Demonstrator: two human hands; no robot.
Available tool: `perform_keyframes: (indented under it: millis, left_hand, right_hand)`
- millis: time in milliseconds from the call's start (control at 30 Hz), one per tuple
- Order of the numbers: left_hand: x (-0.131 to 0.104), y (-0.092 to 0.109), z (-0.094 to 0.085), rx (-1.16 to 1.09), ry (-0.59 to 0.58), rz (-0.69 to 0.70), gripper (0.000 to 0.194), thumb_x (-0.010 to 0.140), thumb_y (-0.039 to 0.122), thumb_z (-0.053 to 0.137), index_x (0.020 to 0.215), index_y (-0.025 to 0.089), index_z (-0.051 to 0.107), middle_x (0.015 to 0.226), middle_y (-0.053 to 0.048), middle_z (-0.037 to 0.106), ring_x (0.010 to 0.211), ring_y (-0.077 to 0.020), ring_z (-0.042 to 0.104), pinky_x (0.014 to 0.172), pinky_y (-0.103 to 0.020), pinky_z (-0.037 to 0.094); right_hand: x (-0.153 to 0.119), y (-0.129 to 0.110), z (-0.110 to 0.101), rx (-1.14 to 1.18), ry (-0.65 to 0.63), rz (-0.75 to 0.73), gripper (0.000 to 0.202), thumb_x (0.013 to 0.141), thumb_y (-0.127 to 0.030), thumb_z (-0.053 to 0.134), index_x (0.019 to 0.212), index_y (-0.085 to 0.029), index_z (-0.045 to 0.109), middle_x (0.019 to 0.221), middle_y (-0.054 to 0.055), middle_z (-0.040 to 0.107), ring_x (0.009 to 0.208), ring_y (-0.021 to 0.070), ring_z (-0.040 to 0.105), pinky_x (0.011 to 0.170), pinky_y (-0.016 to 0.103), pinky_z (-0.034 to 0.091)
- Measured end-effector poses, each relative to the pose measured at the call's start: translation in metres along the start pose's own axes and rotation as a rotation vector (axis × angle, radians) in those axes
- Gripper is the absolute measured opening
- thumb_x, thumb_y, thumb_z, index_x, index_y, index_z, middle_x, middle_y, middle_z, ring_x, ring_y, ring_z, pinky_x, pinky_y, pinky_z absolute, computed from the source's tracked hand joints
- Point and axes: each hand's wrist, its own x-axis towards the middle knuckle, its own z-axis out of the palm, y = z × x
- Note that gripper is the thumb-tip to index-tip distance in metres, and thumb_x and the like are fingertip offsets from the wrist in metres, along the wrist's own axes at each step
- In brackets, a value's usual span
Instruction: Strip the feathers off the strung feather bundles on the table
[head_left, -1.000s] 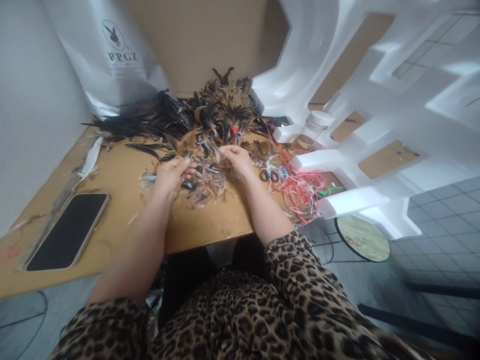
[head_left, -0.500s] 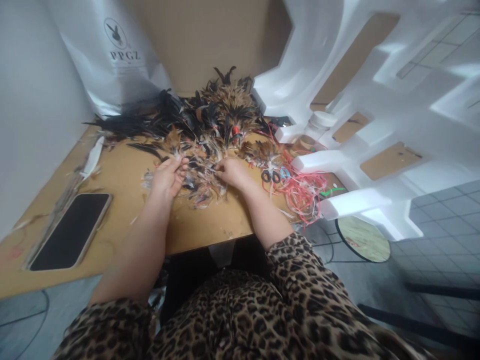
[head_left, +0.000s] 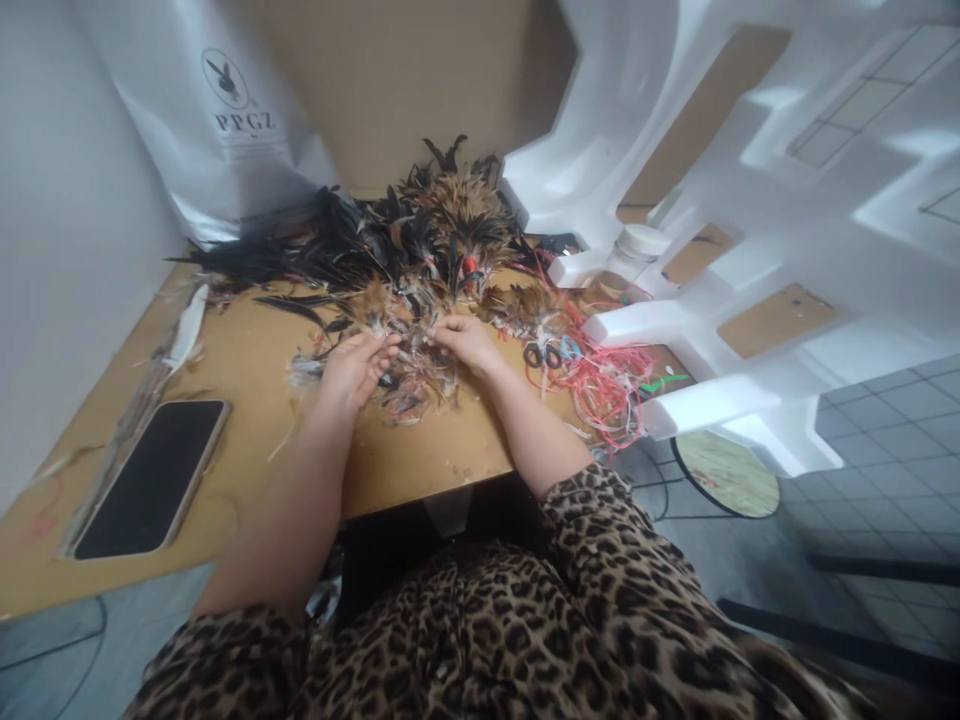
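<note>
My left hand (head_left: 358,366) pinches the pale quill ends of a small bunch of brown feathers (head_left: 373,303), its tips fanning away from me. Close by on the right, my right hand (head_left: 465,343) has thumb and forefinger pressed together over the loose feathers; what sits between those fingertips is too small to make out. Under and between both hands lies a litter of fluffy feather scraps (head_left: 415,388). Behind them rises a large heap of brown and black feathers (head_left: 450,205), with long black feathers (head_left: 277,240) spreading to the left.
A phone (head_left: 154,478) lies at the left, near a white feather (head_left: 187,328). On the right are black-handled scissors (head_left: 542,355), tangled pink string (head_left: 600,385), a lidded jar (head_left: 637,248) and white foam packing (head_left: 697,408). A printed white bag (head_left: 247,160) stands at the back left.
My left hand has moved right with the brown feathers, closer to my right hand. The right hand has shifted only slightly. The view has also shifted a little.
</note>
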Motion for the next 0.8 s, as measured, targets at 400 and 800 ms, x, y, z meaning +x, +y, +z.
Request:
perform_keyframes:
  millis: [400,800]
  left_hand:
    - [-0.004,-0.01,0.004,0.138,-0.101,-0.02,0.017,0.067,0.023,0.069,0.075,0.008,0.066,0.069,-0.008,0.068,0.056,-0.0075,0.061,0.047,-0.013,0.043]
    - [-0.006,-0.009,0.006,0.269,-0.143,0.003,0.017,0.065,0.025,0.07,0.069,0.009,0.066,0.065,-0.006,0.065,0.051,-0.0054,0.055,0.049,-0.015,0.043]
  right_hand:
    - [-0.005,0.005,0.025,0.15,-0.037,-0.042,0.027,0.058,-0.037,0.069,0.07,-0.014,0.06,0.06,-0.003,0.056,0.053,0.0051,0.044,0.053,0.018,0.034]
    - [-0.003,0.008,0.026,0.182,-0.029,-0.024,0.03,0.057,-0.037,0.07,0.07,-0.015,0.054,0.055,-0.007,0.051,0.046,0.0036,0.038,0.046,0.018,0.029]
